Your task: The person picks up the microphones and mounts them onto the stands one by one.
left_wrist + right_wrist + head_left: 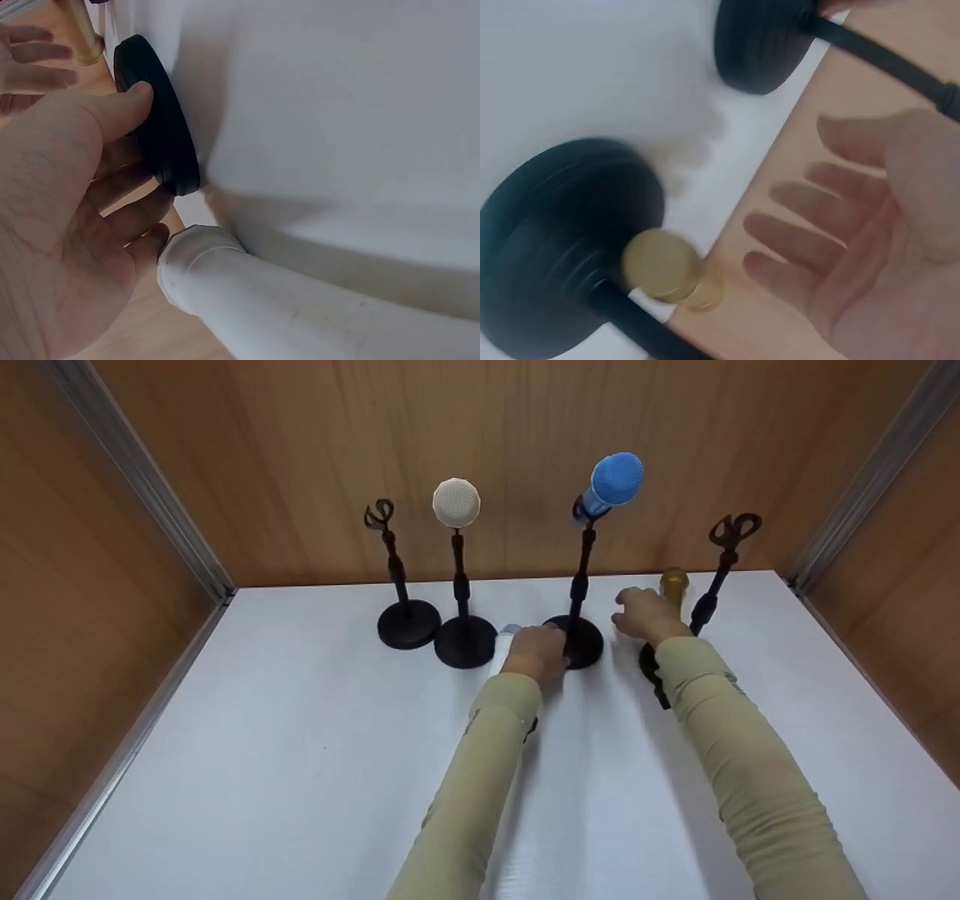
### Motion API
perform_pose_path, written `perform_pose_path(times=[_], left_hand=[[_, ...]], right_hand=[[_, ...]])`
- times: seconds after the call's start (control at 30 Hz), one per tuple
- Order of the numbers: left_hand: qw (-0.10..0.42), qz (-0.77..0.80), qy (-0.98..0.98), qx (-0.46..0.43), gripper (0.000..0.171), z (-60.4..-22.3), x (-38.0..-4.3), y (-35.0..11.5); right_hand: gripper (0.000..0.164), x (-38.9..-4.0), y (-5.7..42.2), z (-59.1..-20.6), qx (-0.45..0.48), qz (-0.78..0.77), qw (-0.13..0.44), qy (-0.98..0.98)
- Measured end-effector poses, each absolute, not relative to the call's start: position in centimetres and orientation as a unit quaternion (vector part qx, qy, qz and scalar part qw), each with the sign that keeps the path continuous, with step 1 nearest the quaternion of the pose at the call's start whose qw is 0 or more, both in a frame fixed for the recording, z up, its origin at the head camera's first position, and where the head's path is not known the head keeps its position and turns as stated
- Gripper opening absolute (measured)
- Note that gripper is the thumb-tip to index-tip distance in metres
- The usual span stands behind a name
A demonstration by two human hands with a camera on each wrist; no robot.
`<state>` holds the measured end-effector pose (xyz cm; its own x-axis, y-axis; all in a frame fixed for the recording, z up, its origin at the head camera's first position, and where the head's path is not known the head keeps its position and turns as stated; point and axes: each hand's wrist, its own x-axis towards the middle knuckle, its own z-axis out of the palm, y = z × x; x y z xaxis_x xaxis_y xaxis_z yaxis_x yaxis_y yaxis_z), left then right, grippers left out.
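Observation:
My left hand (535,651) grips the round black base (157,116) of the stand holding a blue microphone (616,480). In the left wrist view, the thumb lies on the base's underside and the fingers curl behind it. A white microphone (247,289) lies on the table beside that hand, mostly hidden by it in the head view. My right hand (646,613) hovers with spread fingers, touching nothing, between the blue microphone's stand and the right-hand stand (705,607). A gold microphone (674,583) is just beyond it, close to that stand's base (555,240).
A stand with a cream microphone (456,502) and another stand with a bare clip (395,562) stand to the left. Wooden panels (510,442) enclose the white table (300,750) at the back and sides.

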<state>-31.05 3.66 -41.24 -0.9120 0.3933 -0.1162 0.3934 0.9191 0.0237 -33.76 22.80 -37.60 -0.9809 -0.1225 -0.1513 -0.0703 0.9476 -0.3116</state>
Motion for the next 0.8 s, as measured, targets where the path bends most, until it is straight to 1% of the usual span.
perform_pose_path(times=[0.13, 0.23, 0.57, 0.63, 0.8], left_hand=[[0.053, -0.006, 0.977, 0.206, 0.041, -41.3, -31.1, 3.7], [0.050, -0.005, 0.977, 0.207, 0.041, -41.3, -31.0, 3.6], [0.035, -0.015, 0.975, 0.219, 0.045, -41.5, -30.7, 3.7], [0.040, -0.009, 0.975, 0.216, 0.044, -41.6, -30.8, 3.7], [0.047, 0.002, 0.975, 0.218, 0.044, -41.7, -30.9, 3.5]], right_hand=[[0.043, -33.7, 23.9, -38.4, -0.001, -0.157, 0.048, 0.986], [0.039, -33.4, 23.9, -38.9, 0.020, -0.145, 0.038, 0.988], [0.039, -32.8, 23.8, -39.4, 0.062, -0.152, 0.065, 0.984], [0.043, -32.8, 23.8, -39.6, 0.070, -0.160, 0.064, 0.982], [0.063, -32.4, 23.4, -39.5, 0.089, -0.177, 0.053, 0.979]])
